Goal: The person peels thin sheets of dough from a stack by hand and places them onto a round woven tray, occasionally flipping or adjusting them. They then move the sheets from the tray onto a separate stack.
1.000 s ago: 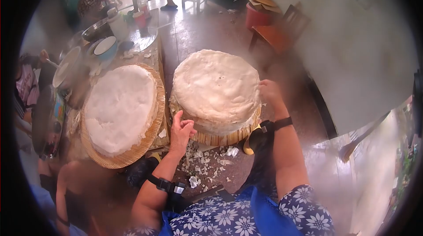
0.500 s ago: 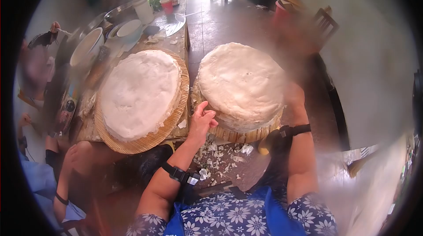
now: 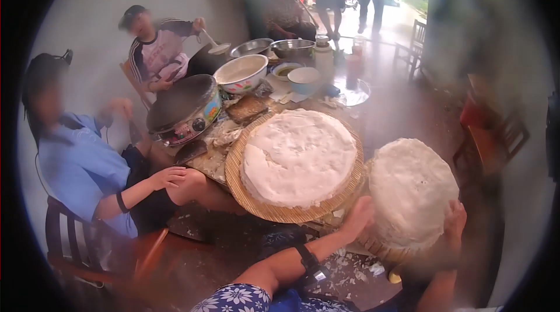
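Observation:
A thick stack of thin round white pancakes (image 3: 411,186) sits on a straw-coloured slatted base (image 3: 389,249) in front of me. My left hand (image 3: 360,217) is at its left edge, the fingers blurred. At the right edge is my right hand (image 3: 455,220), its fingers curled in against the side of the stack; whatever they pinch is hidden. To the left, a second round white stack (image 3: 300,157) rests on a round woven tray (image 3: 248,198).
A round electric griddle (image 3: 184,108), a floral basin (image 3: 240,73), metal bowls (image 3: 291,48) and a pale blue bowl (image 3: 304,81) stand beyond. A seated person in blue (image 3: 87,154) is at left; another (image 3: 157,49) holds a ladle (image 3: 219,48). White scraps (image 3: 350,271) lie below.
My view has swung left, so both stacks appear farther right and the seated people come into view. My hands stay at the two sides of the right stack.

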Demonstrator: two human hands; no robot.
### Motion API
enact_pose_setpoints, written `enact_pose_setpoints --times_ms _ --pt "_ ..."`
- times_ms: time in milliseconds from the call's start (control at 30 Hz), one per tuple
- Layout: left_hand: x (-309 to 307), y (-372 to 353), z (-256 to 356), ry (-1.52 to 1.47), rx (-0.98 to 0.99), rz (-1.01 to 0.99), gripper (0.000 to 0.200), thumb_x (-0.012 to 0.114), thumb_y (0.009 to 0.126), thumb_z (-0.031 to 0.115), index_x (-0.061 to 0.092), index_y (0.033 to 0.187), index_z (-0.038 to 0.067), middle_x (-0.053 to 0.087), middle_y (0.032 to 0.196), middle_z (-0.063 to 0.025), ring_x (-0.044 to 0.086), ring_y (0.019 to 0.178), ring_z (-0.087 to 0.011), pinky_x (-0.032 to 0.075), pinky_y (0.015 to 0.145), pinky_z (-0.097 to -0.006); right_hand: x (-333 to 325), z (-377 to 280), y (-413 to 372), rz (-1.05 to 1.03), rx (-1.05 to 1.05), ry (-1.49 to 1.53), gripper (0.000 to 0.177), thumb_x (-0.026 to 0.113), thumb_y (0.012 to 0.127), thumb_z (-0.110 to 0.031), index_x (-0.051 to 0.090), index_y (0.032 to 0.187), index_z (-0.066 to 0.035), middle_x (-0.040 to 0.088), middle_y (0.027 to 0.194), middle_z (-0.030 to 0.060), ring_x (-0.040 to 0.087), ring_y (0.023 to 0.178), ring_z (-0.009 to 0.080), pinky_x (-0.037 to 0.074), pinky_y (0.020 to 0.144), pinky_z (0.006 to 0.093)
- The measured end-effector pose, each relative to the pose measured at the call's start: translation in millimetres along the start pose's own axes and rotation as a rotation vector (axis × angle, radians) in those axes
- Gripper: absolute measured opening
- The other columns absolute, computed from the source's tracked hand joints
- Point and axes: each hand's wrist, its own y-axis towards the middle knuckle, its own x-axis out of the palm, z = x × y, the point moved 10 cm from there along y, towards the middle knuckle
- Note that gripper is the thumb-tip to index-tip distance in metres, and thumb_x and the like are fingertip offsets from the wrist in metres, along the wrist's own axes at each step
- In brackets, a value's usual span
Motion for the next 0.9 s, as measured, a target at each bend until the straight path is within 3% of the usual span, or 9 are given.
enact_pose_setpoints --times_ms 167,367,567,800,900 --pt "6 0 4 0.036 0.007 -0.031 0.048 0.056 0.085 0.009 0.039 0.129 0.003 0.051 0.099 -0.0038 0.054 0.069 -0.0082 0.047 0.06 -0.0223 14 -29 -7 -0.097 -0.012 0.131 0.023 0.063 0.073 -0.003 0.061 0.096 0.001 0.061 0.095 0.0173 0.059 0.09 0.0322 0.047 0.079 0.0364" --pt "11 -4 11 -0.034 0.015 -0.046 0.049 0.057 0.085 0.01 0.039 0.13 0.002 0.052 0.1 -0.0036 0.055 0.069 -0.0082 0.047 0.061 -0.0224 33 -79 -30 -0.088 -0.218 0.4 0.032 0.071 0.064 -0.009 0.062 0.093 -0.001 0.06 0.092 0.0163 0.056 0.09 0.0332 0.046 0.078 0.0383" --pt "9 -4 12 -0.081 -0.056 -0.039 0.045 0.058 0.086 0.013 0.042 0.128 0.003 0.055 0.099 -0.0028 0.058 0.071 -0.0092 0.048 0.064 -0.0229 51 -139 -47 -0.325 -0.376 0.231 0.041 0.076 0.059 -0.015 0.061 0.096 -0.006 0.059 0.094 0.0134 0.053 0.094 0.0339 0.042 0.084 0.0427" --pt "14 -6 21 -0.16 -0.038 -0.032 0.029 0.059 0.086 0.012 0.052 0.114 0.006 0.059 0.093 -0.0016 0.06 0.071 -0.012 0.049 0.065 -0.025 51 -154 -52 -0.275 -0.478 0.078 0.034 0.076 0.062 -0.018 0.059 0.091 -0.011 0.059 0.096 0.009 0.054 0.094 0.0302 0.041 0.082 0.0428" --pt "12 0 18 -0.165 -0.026 -0.044 0.02 0.056 0.087 0.008 0.057 0.107 0.006 0.062 0.092 -0.0031 0.061 0.07 -0.0136 0.05 0.065 -0.0266 55 -153 -51 -0.294 -0.492 0.065 0.035 0.074 0.066 -0.021 0.059 0.095 -0.008 0.059 0.1 0.0094 0.053 0.1 0.0301 0.04 0.087 0.0424"
